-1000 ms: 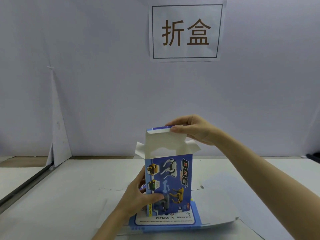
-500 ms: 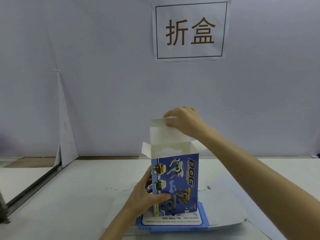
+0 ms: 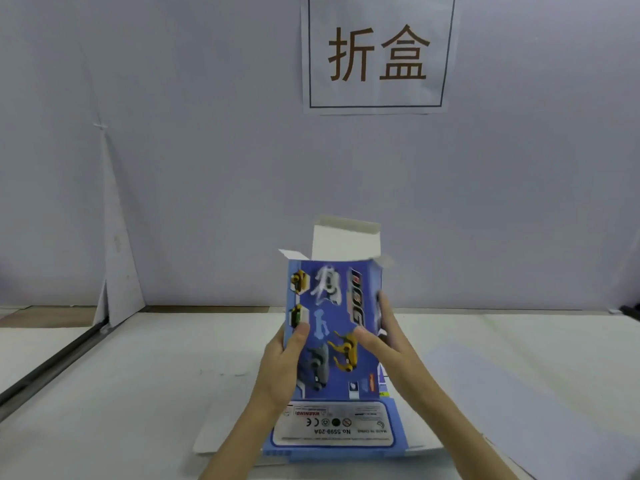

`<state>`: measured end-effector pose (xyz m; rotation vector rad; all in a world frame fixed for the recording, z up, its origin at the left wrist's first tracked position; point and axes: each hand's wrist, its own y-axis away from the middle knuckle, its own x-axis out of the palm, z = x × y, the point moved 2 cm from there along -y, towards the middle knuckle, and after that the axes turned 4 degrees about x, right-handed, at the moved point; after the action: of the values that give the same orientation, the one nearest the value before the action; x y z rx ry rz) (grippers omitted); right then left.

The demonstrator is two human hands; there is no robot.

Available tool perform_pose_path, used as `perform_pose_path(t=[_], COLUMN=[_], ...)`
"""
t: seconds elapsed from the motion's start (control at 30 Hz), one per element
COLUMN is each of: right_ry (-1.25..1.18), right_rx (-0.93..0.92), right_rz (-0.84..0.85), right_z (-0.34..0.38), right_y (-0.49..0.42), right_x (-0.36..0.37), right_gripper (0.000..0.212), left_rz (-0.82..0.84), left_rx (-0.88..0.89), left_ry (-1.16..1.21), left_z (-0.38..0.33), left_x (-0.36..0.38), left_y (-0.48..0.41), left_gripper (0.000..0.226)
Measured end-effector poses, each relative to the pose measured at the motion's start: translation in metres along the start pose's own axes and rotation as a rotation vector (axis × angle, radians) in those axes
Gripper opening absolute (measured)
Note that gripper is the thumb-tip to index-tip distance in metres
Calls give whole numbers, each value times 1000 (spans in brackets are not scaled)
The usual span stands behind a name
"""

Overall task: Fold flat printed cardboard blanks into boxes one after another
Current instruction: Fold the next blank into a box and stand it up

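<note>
Box (image 3: 332,323) of thin printed cardboard, upright, tall and rectangular, held between both hands. Left hand (image 3: 280,368) grips its left edge: thumb (image 3: 299,336) pressed flat on the glossy blue front, fingers curled round behind, out of sight. Right hand (image 3: 391,344) clasps the right edge likewise, its thumb on the front face and its fingers (image 3: 382,306) lying up along the narrow side wall. Between the two thumbs: printed toy figures in yellow and grey, blurred. Above the fingertips the top stands open, a white uncoated lid flap (image 3: 346,240) rising straight up at the back, with a small dust flap (image 3: 292,253) splayed outward at the left corner and another at the right corner. Below the wrists lies a flat blank (image 3: 332,427), same blue print, with a rounded white label panel reading "No. 5599-20A", its plain white flaps spread to either side. Whether the box's base touches this blank or hangs just over it, cannot tell. Blank lies on a matte white table (image 3: 138,393). Far left of the left hand, a dark metal rail (image 3: 52,362) runs diagonally. Well above the fingers, on the pale wall, a white paper sign (image 3: 377,53) with a thin rectangular border and two brown characters.
</note>
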<state>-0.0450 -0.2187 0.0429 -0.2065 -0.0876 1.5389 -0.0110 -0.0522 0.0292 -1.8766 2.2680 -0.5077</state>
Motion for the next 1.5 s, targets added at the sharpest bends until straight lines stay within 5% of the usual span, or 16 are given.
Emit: perform_pose_path(t=[0.3,0.87,0.93,1.1,1.27,1.5], right_ry=[-130,-54,-55,-88,-77,2], right_rx=[-187,-130,-119,-151,-177,-134], right_rz=[-57,-44,-39,-57,-56,-29], right_z=[33,44,43,42,48,48], right_y=[6,15,13,16,16,18], right_x=[12,2,2,5,6,2], right_gripper=[72,83,82,43,74,92], left_rz=[45,35,87,86,-59,-106], left_rx=[66,239,222,121,200,207], left_ry=[-77,-203,-181,-199,-89,-69], left_z=[-31,-56,-57,-54,-57,-59], left_x=[-6,-3,-4,-3,-3,-1], left_y=[-5,4,3,0,1,3], left_gripper=[48,33,45,88,43,32])
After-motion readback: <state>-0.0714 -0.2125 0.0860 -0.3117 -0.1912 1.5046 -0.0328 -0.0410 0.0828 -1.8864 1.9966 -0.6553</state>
